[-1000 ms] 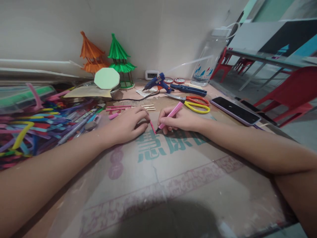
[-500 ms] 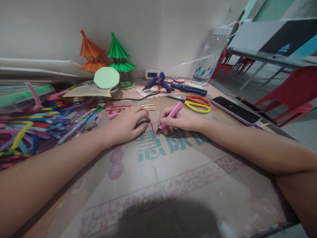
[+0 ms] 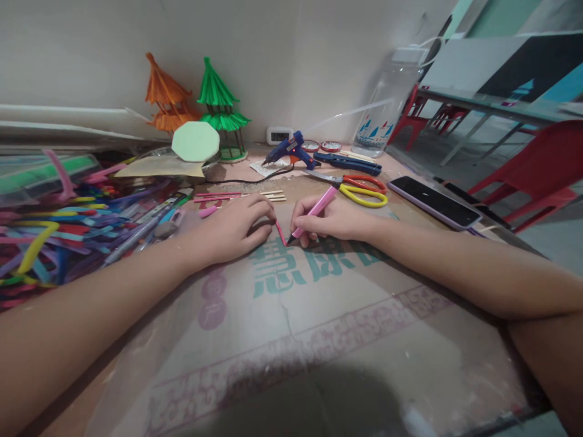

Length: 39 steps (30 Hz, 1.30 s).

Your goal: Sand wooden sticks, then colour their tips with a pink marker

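Observation:
My right hand point(image 3: 319, 218) is closed around a pink marker point(image 3: 315, 212), its dark tip pointing down at the near end of a thin pink stick point(image 3: 281, 233). The stick's far end disappears under the fingertips of my left hand point(image 3: 243, 224), which hold it against the printed board point(image 3: 255, 328). Behind my left hand lie several more sticks point(image 3: 218, 197), some pink and some pale. A pink marker cap point(image 3: 208, 211) rests just left of them. Scissors point(image 3: 364, 191) with orange and yellow handles lie right behind my right hand.
A blue glue gun point(image 3: 289, 150), a blue cutter point(image 3: 348, 162) and a clear bottle point(image 3: 382, 103) stand or lie toward the wall. Pipe cleaners point(image 3: 40, 243) are heaped at left. Orange point(image 3: 166, 91) and green pagoda models point(image 3: 218, 91) stand behind. A phone point(image 3: 435, 201) lies at right.

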Motion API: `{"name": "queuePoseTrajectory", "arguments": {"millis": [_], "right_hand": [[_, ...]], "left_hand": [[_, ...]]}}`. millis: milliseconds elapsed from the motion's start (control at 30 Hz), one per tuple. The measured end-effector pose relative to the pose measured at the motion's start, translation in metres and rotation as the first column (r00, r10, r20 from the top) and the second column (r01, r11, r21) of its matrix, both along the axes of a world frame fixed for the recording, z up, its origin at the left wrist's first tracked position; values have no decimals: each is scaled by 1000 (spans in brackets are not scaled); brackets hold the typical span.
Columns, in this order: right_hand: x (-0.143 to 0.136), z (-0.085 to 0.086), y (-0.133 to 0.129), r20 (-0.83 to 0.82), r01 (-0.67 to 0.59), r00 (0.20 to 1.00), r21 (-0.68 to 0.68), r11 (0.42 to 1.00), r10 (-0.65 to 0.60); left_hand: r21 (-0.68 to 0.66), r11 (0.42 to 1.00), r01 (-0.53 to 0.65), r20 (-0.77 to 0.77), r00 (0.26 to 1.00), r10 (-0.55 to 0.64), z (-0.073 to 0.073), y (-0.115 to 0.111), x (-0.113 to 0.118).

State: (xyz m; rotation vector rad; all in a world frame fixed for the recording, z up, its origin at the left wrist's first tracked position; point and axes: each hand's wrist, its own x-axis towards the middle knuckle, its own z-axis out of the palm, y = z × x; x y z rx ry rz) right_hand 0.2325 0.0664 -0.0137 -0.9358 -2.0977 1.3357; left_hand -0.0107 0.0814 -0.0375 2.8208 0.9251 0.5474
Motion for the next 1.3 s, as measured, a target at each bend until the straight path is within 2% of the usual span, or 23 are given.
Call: {"name": "queuePoseTrajectory", "arguments": {"millis": [867, 1167, 1300], "right_hand": [[2, -2, 2, 7, -19, 1000, 20, 1000, 19], [2, -3, 3, 15, -4, 1000, 18, 1000, 4], [0, -4, 3, 8, 49, 999, 32, 998, -49]], "left_hand": [[0, 1000, 6, 7, 1000, -6, 0, 0, 0], [13, 1000, 9, 2, 1000, -9, -1, 0, 0], [4, 1000, 1, -5, 1000, -1, -1, 0, 0]]}}
